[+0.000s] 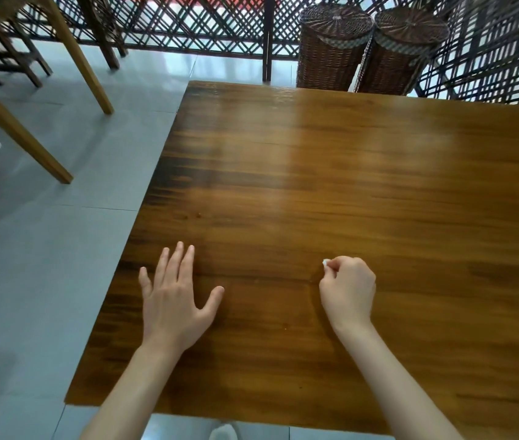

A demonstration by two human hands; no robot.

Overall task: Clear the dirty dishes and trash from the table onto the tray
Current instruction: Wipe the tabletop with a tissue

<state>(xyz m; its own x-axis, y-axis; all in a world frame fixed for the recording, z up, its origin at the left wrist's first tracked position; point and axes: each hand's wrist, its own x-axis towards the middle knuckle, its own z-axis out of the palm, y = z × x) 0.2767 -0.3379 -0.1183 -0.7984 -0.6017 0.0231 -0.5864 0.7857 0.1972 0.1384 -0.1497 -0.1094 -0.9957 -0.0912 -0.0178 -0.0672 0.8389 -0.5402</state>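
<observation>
Glossy brown tabletop (331,173) fills the view, and the right hand (348,290) hovers over its near part, fingers curled, pinching a tiny white scrap (325,263) between thumb and fingertips. Well apart to its side, the left hand (174,296) lies flat with fingers spread, palm down by the table's edge. Beyond the far edge stand two lidded wicker baskets (334,49) against a dark lattice screen (188,23).

1. left hand (174,300) sits flat on the table (315,173), near its left edge.
2. right hand (348,289) is to its right, pinching a tiny scrap (325,263).
3. two baskets (372,49) stand side by side behind the table's far edge.
4. chair legs (71,52) off to the far left.
</observation>
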